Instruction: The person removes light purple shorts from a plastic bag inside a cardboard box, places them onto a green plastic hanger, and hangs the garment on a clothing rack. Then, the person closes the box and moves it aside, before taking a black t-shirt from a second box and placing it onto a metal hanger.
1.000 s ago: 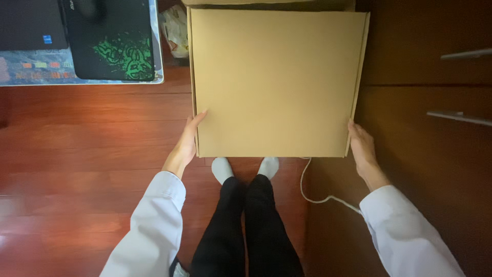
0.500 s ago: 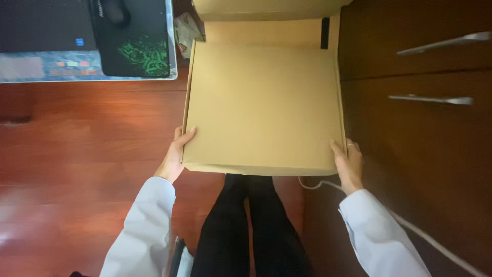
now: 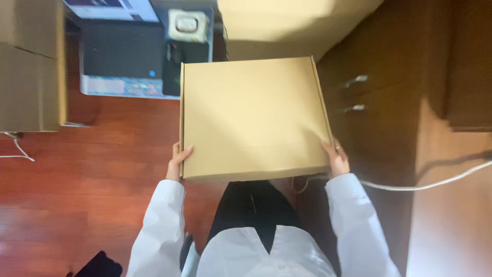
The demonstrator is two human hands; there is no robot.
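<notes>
Left hand [image 3: 177, 163] and right hand [image 3: 337, 160] each hold a closed grip on the flat cardboard box [image 3: 251, 118], gripping its near corners above the wooden floor [image 3: 92, 184].

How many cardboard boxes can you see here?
3: the flat box gripped by the left hand and right hand, a box at left, another behind it. More may be hidden.
</notes>
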